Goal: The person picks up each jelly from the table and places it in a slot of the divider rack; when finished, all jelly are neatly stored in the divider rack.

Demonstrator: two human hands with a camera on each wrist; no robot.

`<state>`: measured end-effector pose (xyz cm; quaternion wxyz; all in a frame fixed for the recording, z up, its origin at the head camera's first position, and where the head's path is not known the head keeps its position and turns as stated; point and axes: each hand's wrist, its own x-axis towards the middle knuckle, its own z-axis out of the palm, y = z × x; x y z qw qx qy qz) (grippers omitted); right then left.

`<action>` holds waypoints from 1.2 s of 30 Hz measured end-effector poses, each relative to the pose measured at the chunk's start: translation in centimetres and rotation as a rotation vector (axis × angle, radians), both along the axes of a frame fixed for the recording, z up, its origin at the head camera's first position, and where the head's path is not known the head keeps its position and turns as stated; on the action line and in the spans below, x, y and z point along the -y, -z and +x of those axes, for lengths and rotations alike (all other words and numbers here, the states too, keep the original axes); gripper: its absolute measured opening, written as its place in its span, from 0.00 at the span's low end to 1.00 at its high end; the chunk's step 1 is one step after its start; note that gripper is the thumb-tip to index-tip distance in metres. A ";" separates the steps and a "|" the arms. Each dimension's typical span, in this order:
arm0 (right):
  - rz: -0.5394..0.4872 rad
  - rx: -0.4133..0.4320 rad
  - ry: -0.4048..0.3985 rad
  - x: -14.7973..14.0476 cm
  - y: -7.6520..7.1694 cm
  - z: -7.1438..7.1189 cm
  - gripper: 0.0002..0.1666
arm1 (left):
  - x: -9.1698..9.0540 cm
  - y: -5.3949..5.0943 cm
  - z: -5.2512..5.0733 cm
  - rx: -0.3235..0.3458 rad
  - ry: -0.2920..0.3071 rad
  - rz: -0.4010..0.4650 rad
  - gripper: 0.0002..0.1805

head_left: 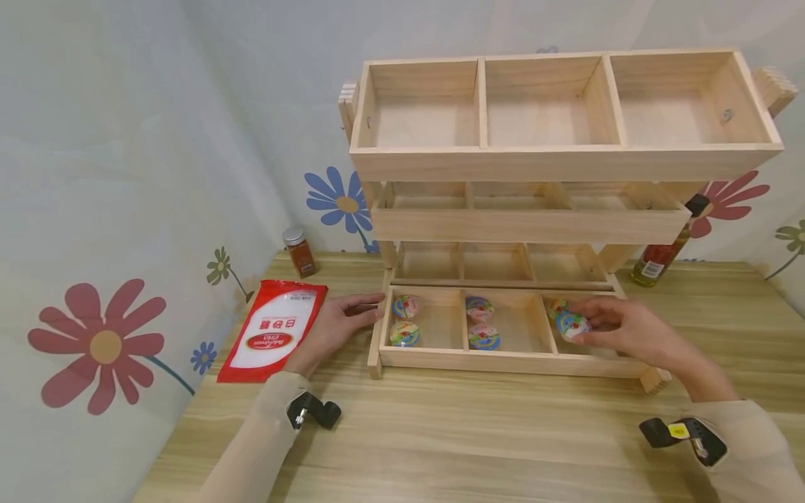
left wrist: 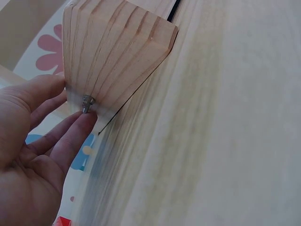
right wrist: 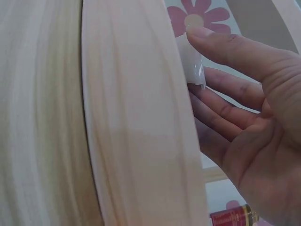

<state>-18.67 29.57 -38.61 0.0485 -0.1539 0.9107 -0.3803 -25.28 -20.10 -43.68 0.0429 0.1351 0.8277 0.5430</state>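
Observation:
A wooden tiered rack (head_left: 516, 363) stands on the table, its trays split into three compartments each. In the bottom tray, small jelly cups with colourful lids lie in pairs: one cup (head_left: 405, 334) at front left, another (head_left: 484, 337) in the middle. My right hand (head_left: 610, 325) pinches a jelly cup (head_left: 571, 325) over the right compartment, beside another cup (head_left: 557, 307) partly hidden behind it. The right wrist view shows the held cup's white side (right wrist: 194, 63) between thumb and fingers. My left hand (head_left: 336, 325) touches the rack's left end near a metal bolt (left wrist: 87, 102), fingers fairly straight.
A red and white bag (head_left: 273, 332) lies left of the rack, under my left forearm. Behind it stands a spice jar (head_left: 300, 253). A bottle with a red label (head_left: 660, 258) stands behind the rack's right side. The upper trays overhang the bottom one.

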 end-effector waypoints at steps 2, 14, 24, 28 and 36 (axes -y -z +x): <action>0.009 0.018 -0.002 -0.1 0.2 -0.1 0.30 | 0.0 0.0 0.1 -0.001 0.001 0.003 0.24; 0.003 0.031 -0.018 -0.4 1.3 -0.2 0.30 | -0.3 -0.1 0.1 0.023 -0.015 0.004 0.24; -0.001 0.025 -0.016 -0.6 1.6 -0.4 0.31 | -0.7 -1.1 0.8 0.027 -0.014 -0.002 0.23; -0.009 0.019 -0.018 -0.7 1.7 -0.4 0.31 | -0.4 -0.3 0.2 0.026 -0.014 0.000 0.23; -0.019 0.020 -0.021 -0.6 1.7 -0.5 0.31 | 0.1 0.2 -0.1 0.001 -0.008 -0.024 0.24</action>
